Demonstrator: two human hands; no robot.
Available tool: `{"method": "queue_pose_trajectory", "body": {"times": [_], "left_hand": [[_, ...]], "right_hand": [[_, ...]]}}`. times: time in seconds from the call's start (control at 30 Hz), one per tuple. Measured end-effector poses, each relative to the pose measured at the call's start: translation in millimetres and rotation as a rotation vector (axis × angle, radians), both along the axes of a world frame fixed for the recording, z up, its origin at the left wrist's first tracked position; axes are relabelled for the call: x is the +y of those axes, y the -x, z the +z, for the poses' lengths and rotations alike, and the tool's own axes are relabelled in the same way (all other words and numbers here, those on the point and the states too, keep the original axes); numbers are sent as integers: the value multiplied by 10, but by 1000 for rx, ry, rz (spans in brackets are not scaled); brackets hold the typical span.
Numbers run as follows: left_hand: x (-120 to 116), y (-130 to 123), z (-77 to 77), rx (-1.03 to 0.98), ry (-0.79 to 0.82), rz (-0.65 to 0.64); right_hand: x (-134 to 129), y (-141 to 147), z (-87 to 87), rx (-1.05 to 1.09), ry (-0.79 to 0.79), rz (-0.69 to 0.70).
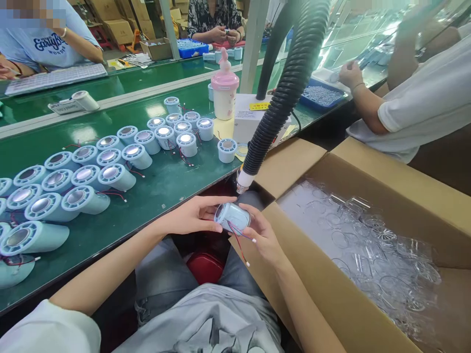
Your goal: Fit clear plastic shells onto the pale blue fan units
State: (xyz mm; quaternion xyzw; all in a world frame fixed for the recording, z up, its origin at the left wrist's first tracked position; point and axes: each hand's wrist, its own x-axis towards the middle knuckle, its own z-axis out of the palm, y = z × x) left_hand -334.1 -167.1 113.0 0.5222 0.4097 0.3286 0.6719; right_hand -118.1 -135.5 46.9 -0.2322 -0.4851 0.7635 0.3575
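Over my lap, just off the bench edge, I hold a light blue cylindrical housing [234, 216] on its side between both hands. My left hand [189, 215] has its fingers and thumb closed about the left end. My right hand [265, 234] grips the right end, where a transparent cover seems to sit. Thin red and blue wires [239, 240] with small white plugs hang from the housing. Just above it is the metal nozzle [243, 181] of a black corrugated hose [279, 93]; nozzle and housing look apart.
Rows of similar blue housings [84, 174] stand on the green bench [158, 189]. A pink-lidded cup [225, 90] stands beside a white machine [250, 115]. At my right, a cardboard box [305, 255] holds transparent plastic covers [382, 260]. Co-workers sit across the bench and at the right.
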Motion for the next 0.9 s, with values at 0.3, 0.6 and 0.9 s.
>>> {"method": "queue_pose_trajectory", "body": {"times": [0.3,0.6,0.9], "left_hand": [[-364,-34,-10,-6,52,86],[-491,-125,25,6,23,166],[-564,274,355,329,-251,290]], "right_hand": [[-165,-113,248,-192,-328,47],[-30,-267,341,-332,-934,-90],[1399,-1647,-514,-1467,-490,-384]]}}
